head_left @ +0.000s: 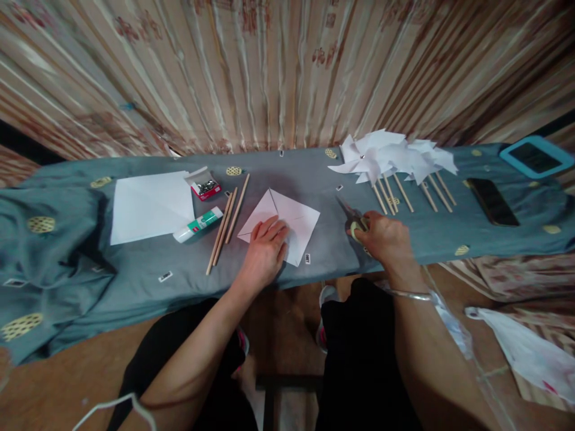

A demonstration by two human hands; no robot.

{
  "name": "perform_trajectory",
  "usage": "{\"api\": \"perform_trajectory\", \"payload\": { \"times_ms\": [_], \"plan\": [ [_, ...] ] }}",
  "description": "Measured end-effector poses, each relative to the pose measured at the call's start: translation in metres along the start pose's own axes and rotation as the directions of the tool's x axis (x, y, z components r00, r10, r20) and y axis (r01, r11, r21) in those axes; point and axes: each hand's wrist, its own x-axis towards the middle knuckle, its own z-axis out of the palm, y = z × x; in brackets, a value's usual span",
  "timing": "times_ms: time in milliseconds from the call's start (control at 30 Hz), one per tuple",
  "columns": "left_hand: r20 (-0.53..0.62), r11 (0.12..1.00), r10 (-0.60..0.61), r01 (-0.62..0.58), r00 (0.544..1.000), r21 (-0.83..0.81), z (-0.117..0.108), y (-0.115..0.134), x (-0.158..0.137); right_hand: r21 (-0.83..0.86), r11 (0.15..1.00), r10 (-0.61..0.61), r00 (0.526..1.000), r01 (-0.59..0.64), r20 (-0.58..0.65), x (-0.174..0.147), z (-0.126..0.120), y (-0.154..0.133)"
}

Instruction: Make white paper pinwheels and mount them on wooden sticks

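Observation:
A square of white paper (302, 222) lies turned cornerwise on the cloth, with dark slits running in from corners at its top and left. My left hand (268, 244) rests on it with the fingers laid over its middle, holding nothing and hiding part of the sheet. To the right of the paper, my right hand (381, 236) grips a pair of scissors (353, 220) by the handles. Their blades point away from me, up and left, apart from the paper.
Left of the paper are several wooden sticks (223, 227), a glue stick (198, 224), a red box of metal pins (204, 184) and white sheets (148, 206). Finished paper pinwheels (381, 154) lie at the back right, beside a phone (492, 202) and a blue-framed device (536, 157).

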Motion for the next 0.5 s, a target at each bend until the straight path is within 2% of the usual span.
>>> {"api": "perform_trajectory", "payload": {
  "times_ms": [233,500],
  "plan": [
    [0.018,1.000,-0.022,0.022,1.000,-0.018,-0.0045,0.0016,0.0029,-0.005,1.000,0.007,1.000,-0.007,0.000,0.0058,-0.0026,-0.0006],
    [0.050,1.000,-0.023,0.023,0.998,-0.005,-0.0051,0.0027,0.0009,0.043,0.999,0.008,0.998,-0.005,-0.057,0.0112,-0.0009,0.0009]
  ]
}}
